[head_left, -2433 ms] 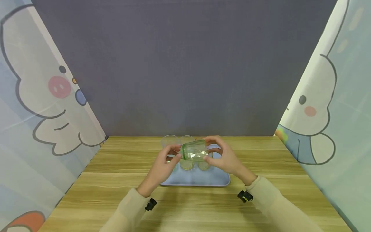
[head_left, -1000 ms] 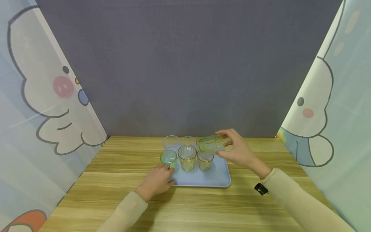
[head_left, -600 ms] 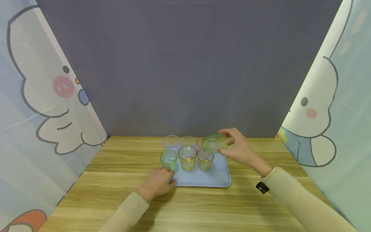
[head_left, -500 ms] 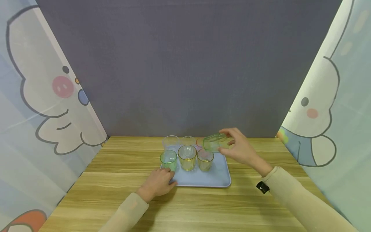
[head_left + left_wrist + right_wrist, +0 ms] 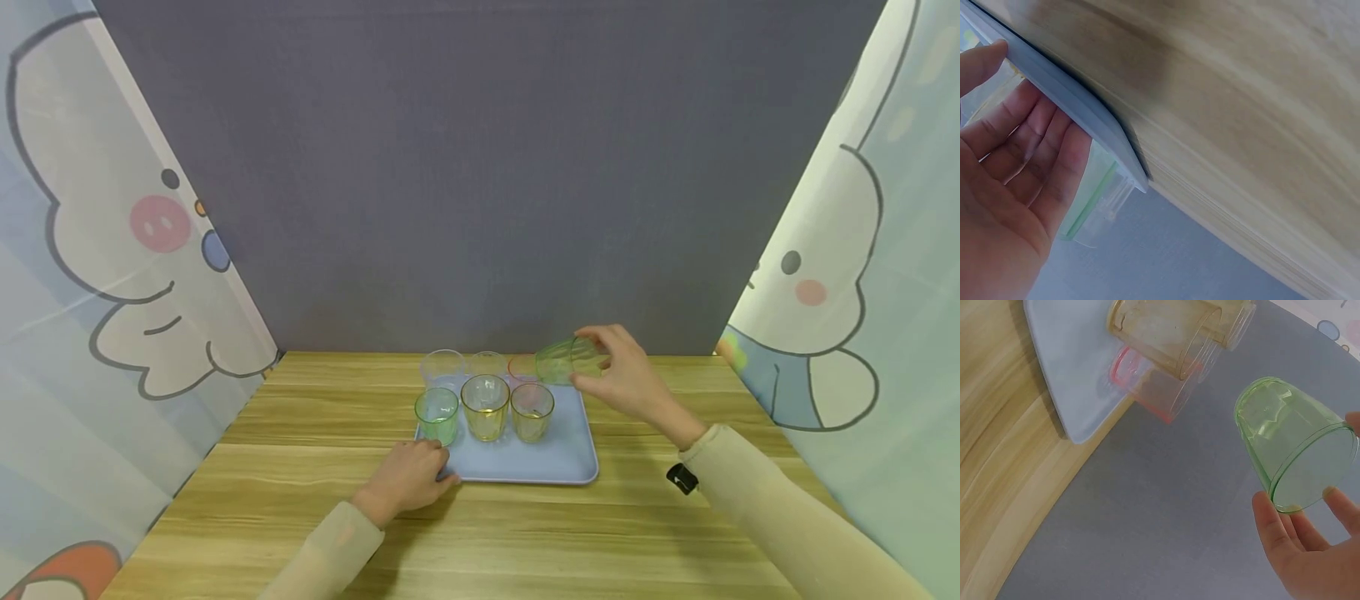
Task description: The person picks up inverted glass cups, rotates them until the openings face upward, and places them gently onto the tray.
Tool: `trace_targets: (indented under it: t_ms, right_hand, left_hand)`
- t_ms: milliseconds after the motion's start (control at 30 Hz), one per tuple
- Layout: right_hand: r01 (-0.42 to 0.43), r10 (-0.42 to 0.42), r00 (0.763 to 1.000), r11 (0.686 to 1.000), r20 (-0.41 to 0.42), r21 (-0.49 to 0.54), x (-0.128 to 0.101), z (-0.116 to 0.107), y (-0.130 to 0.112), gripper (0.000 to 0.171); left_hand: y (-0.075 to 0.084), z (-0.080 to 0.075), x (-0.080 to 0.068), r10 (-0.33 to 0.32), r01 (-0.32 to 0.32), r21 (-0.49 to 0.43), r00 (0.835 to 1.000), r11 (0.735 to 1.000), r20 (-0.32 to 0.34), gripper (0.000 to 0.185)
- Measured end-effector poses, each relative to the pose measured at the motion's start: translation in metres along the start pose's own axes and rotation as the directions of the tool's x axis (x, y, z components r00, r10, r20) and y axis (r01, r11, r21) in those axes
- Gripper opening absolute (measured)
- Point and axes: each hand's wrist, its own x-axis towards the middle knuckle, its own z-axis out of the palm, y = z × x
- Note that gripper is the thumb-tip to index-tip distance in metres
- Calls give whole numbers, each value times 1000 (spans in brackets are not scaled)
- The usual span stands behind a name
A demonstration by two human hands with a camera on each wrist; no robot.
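A transparent green glass [image 5: 557, 362] is held tilted on its side above the tray's back right corner. My right hand [image 5: 626, 379] grips it with thumb and fingers at its wider end, which the right wrist view shows as the open rim. My left hand [image 5: 408, 477] lies at the tray's front left corner. Its loosely bent fingers [image 5: 1047, 150] rest on the tray's edge in the left wrist view. Just beyond it stands another green glass [image 5: 437, 415], upright on the blue tray [image 5: 517, 471].
A large yellow-rimmed glass [image 5: 485, 410] and a smaller amber-rimmed glass [image 5: 532, 414] stand in the tray's front row. Behind are clear glasses [image 5: 442, 365] and a red-rimmed glass [image 5: 522, 367]. Wooden table [image 5: 510, 542] surrounds the tray, with a grey panel [image 5: 480, 183] behind.
Both hands held the green glass at first. My left hand let go and moved down to the tray's corner. My right hand carried the glass rightward and slightly up.
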Motion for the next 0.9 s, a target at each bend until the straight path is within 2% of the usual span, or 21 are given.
trace_targets:
  t_ms: [533, 900]
  right_hand:
    - [-61, 63, 998, 993, 11, -103, 10, -4, 10, 64]
    - [-111, 116, 993, 987, 31, -114, 17, -1, 8, 65]
  left_hand:
    - [2, 1, -1, 15, -15, 19, 1000, 1000, -17, 40]
    - [3, -1, -2, 22, -21, 16, 1000, 1000, -17, 41]
